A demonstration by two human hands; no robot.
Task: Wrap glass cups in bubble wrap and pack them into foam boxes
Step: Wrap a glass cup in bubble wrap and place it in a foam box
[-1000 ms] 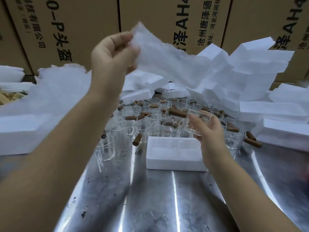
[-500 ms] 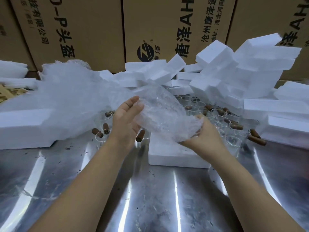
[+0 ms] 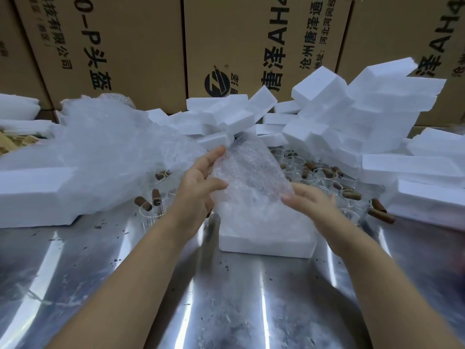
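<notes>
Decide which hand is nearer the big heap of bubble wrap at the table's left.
Left. The left hand holds the sheet by its left edge, just right of the heap; the right hand holds the sheet's other side, farther right.

Black print runs sideways on the stacked boxes: the left carton [image 3: 120, 46] reads "O-P头盔" and "有限公司". The middle carton [image 3: 251, 28] bears a round logo, "唐泽AH4", "沧州唐泽通" and "河北河间". The right carton [image 3: 402, 34] shows "泽AH4", with the rest cut off.
</notes>
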